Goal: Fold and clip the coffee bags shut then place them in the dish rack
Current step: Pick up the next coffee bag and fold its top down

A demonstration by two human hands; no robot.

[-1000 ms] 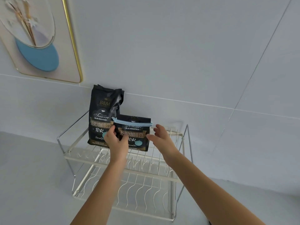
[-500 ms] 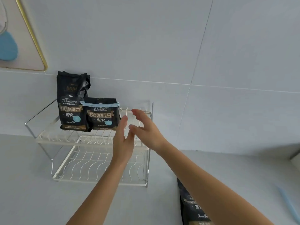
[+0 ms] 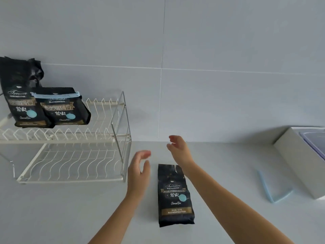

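Note:
Two black coffee bags stand on the top tier of the white wire dish rack (image 3: 73,140) at the left. The taller bag (image 3: 19,95) has an unfolded, crumpled top. The shorter bag (image 3: 64,107) in front of it is folded and closed with a light blue clip. A third black coffee bag (image 3: 175,196) lies flat on the counter, top unfolded. My left hand (image 3: 139,170) hovers just left of that bag, fingers loose and holding nothing. Above the bag's top edge hovers my right hand (image 3: 178,150), also loose and holding nothing.
A light blue clip (image 3: 269,190) lies open on the counter at the right. Beside it stands a white box (image 3: 299,166) with a clear lidded container on top. The tiled wall runs behind the counter. The rack's lower tier holds nothing.
Both hands have left the folded bag in the rack and moved right and down to the flat bag on the counter. The view has swung right with them.

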